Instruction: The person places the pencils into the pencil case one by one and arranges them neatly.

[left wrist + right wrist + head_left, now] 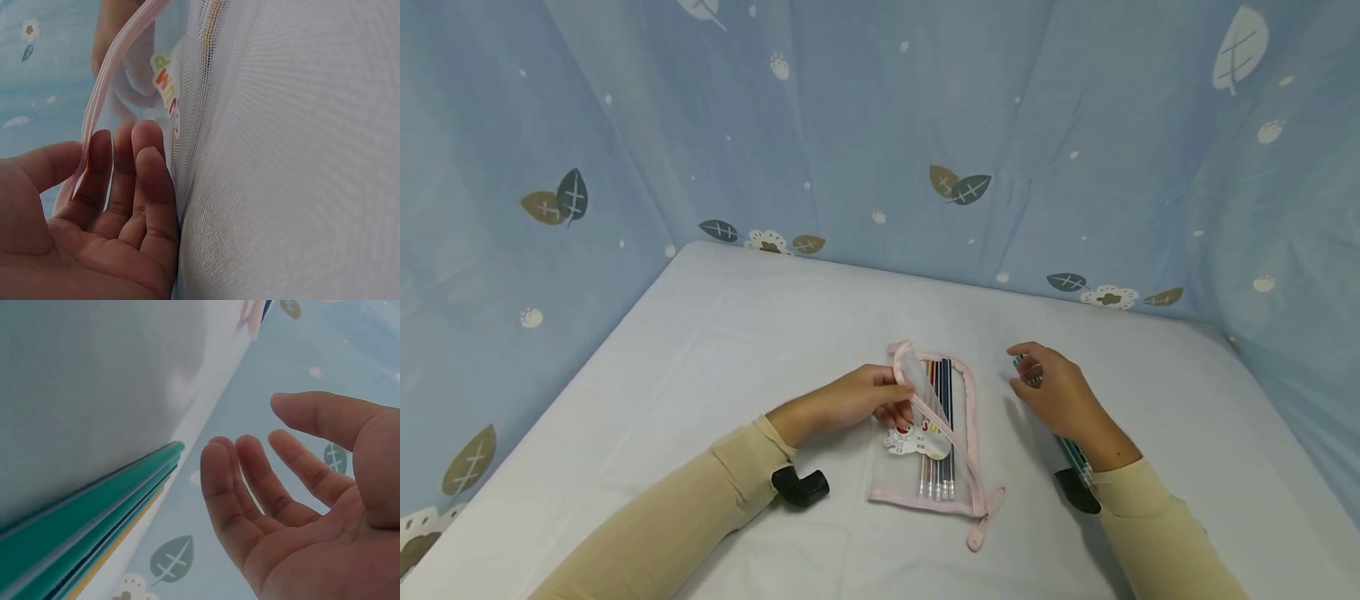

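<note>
A see-through mesh pencil pouch [895, 475] with pink trim lies on the white table, several pencils [945, 392] inside with their eraser ends toward me. My left hand [868, 398] pinches the pink edge [100, 94] of its opening between thumb and index finger and lifts that side. The other left fingers rest loosely curled beside the mesh. To the right, my right hand [1058, 392] hovers with fingers loosely bent and nothing between them. Below it lie several green pencils [94, 512], partly hidden by the hand and wrist in the head view.
A pink zipper pull strap [976, 533] hangs off the pouch's near right corner. A cartoon label [917, 440] shows on the pouch. Black wrist-camera mounts [800, 487] sit under both wrists. Blue leaf-patterned cloth [865, 125] encloses the back and sides of the table.
</note>
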The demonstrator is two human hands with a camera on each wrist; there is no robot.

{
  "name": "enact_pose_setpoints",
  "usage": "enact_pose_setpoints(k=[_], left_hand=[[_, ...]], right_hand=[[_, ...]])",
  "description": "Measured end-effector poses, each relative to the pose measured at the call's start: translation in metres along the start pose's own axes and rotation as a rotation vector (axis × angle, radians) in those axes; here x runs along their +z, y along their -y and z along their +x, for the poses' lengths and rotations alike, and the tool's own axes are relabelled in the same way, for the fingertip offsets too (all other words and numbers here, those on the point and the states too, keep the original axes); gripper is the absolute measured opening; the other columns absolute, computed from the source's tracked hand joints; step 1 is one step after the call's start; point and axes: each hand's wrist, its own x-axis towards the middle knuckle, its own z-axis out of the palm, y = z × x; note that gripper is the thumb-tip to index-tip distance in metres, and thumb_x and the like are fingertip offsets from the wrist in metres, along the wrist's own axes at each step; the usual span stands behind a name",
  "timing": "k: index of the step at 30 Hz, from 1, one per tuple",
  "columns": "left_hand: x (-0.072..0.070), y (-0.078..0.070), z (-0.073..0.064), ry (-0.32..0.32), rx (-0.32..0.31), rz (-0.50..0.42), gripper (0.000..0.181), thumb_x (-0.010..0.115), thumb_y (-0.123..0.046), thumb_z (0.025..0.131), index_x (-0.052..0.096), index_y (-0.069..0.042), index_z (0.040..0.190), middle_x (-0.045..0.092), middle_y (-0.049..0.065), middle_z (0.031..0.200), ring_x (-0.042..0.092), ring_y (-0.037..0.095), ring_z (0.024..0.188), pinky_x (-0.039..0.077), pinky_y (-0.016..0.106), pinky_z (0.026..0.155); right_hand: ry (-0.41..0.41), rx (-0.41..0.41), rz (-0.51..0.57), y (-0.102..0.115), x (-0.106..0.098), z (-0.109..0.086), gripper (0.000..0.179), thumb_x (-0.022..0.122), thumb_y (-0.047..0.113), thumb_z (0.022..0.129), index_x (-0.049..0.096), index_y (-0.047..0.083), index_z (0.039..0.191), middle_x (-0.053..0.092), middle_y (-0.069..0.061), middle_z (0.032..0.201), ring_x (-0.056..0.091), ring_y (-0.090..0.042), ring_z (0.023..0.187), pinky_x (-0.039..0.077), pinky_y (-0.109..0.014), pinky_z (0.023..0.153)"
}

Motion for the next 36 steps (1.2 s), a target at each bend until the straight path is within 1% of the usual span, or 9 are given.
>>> enact_pose_setpoints(k=[5,11,18,26,33,36], left_hand=[[0.0,0.001,0.0,-0.006,0.008,-0.008,0.024,0.051,-0.017,0.104,0.061,0.004,0.107,0.07,0.007,0.087,0.066,0.011,0.074,0.057,0.024,0.073],[0.0,0.002,0.0,0.011,0.007,-0.005,0.025,0.05,-0.018,0.105,0.061,0.005,0.108,0.071,0.007,0.087,0.067,0.011,0.075,0.057,0.025,0.074],[0.0,0.0,0.001,-0.003,0.011,-0.001,0.024,0.051,-0.017,0.104,0.061,0.005,0.108,0.071,0.006,0.086,0.067,0.01,0.074,0.057,0.024,0.072],[-0.001,-0.002,0.0,-0.003,0.008,0.016,0.025,0.051,-0.018,0.104,0.061,0.004,0.108,0.071,0.009,0.089,0.066,0.011,0.075,0.057,0.026,0.074],[-0.001,-0.001,0.001,-0.002,0.001,0.002,0.024,0.051,-0.018,0.105,0.062,0.003,0.108,0.07,0.006,0.087,0.067,0.011,0.075,0.057,0.025,0.073],[-0.001,-0.001,0.001,-0.002,0.005,-0.001,0.023,0.051,-0.017,0.105,0.062,0.003,0.108,0.07,0.005,0.086,0.066,0.011,0.075,0.057,0.025,0.073]], right_hand=[[0.013,0.029,-0.025,-0.003,-0.001,0.001,0.044,0.065,0.002,0.093,0.052,-0.001,0.135,0.062,-0.025,0.114,0.064,-0.038,0.103,0.057,-0.039,0.068],[0.039,0.058,-0.04,-0.008,0.0,0.002,0.045,0.065,0.004,0.094,0.051,-0.003,0.136,0.062,-0.026,0.114,0.066,-0.037,0.1,0.059,-0.039,0.069],[0.06,0.058,-0.051,-0.012,-0.003,0.004,0.046,0.064,0.004,0.094,0.05,-0.002,0.137,0.061,-0.026,0.114,0.066,-0.038,0.1,0.059,-0.039,0.069],[0.083,0.061,-0.052,-0.015,-0.004,0.005,0.047,0.065,0.004,0.093,0.05,-0.002,0.137,0.061,-0.026,0.114,0.067,-0.035,0.096,0.057,-0.036,0.066],[0.11,0.057,-0.048,-0.017,-0.003,0.005,0.054,0.066,0.0,0.091,0.047,-0.002,0.142,0.061,-0.025,0.114,0.066,-0.029,0.092,0.055,-0.033,0.064],[0.119,0.046,-0.042,-0.018,-0.003,0.005,0.057,0.066,-0.001,0.09,0.046,-0.003,0.143,0.062,-0.025,0.112,0.066,-0.029,0.091,0.055,-0.033,0.064]])
